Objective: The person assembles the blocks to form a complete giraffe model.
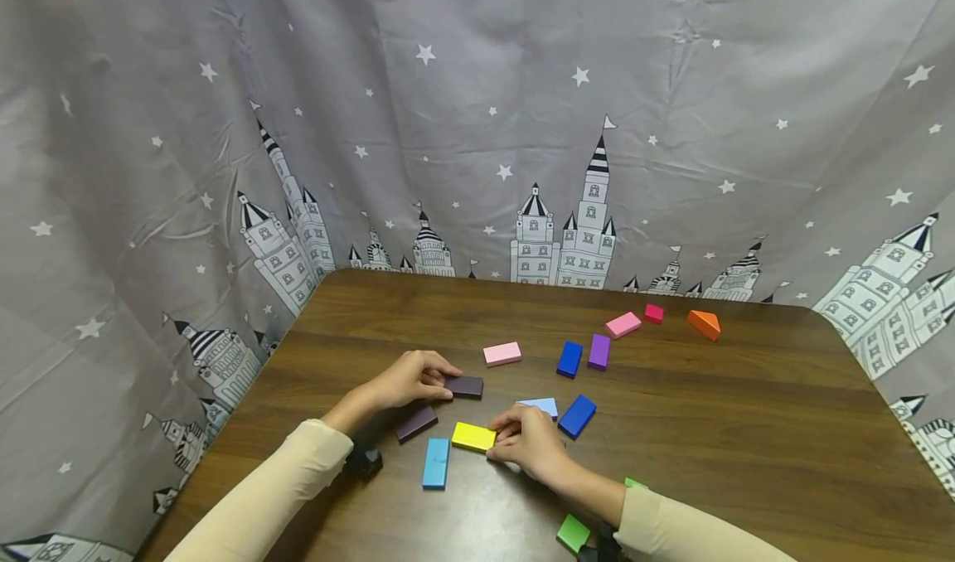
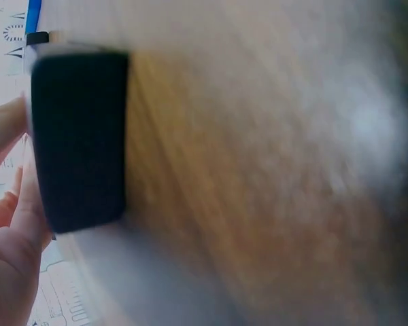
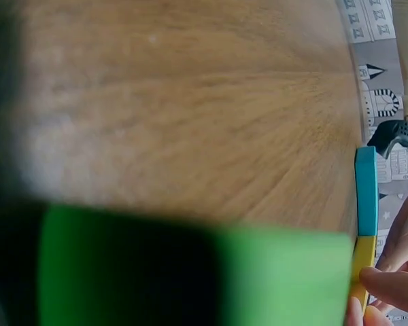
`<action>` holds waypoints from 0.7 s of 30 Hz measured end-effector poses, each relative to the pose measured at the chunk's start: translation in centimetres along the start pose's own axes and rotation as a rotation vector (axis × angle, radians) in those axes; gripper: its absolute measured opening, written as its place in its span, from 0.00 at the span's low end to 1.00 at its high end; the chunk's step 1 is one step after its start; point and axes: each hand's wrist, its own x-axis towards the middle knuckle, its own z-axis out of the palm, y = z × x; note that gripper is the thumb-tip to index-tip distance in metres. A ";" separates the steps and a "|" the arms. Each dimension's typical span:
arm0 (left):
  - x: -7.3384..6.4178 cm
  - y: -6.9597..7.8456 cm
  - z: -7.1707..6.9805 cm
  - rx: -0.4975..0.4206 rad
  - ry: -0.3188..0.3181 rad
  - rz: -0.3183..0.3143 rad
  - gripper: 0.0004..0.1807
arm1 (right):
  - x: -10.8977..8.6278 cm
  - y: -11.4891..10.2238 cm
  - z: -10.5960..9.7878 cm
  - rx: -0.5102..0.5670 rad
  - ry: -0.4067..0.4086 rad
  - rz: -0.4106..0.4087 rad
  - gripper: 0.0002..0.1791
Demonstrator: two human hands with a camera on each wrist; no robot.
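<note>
My left hand [image 1: 414,377] grips the left end of a dark purple block [image 1: 467,388] lying on the wooden table. Just below that hand is a second dark purple block [image 1: 417,423], set at a slant. My right hand [image 1: 533,443] pinches the right end of a yellow block [image 1: 472,437] between thumb and fingers. Beside the yellow block's left end lies a light blue block [image 1: 436,463]; whether they touch I cannot tell. In the right wrist view, fingers [image 3: 392,288] are on the yellow block [image 3: 362,261]. A large dark block [image 2: 80,142] fills part of the left wrist view.
Behind my right hand a pale blue block [image 1: 543,406] is partly hidden. Two blue blocks [image 1: 577,416], a purple one [image 1: 599,352], pink ones [image 1: 502,354], a red one [image 1: 653,313] and an orange triangle [image 1: 705,324] lie farther back. Green blocks [image 1: 573,534] sit by my right forearm.
</note>
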 end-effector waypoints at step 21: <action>0.1 1.1 1.3 -0.014 -0.038 0.031 0.17 | 0.4 0.3 -0.8 0.094 -0.001 0.047 0.15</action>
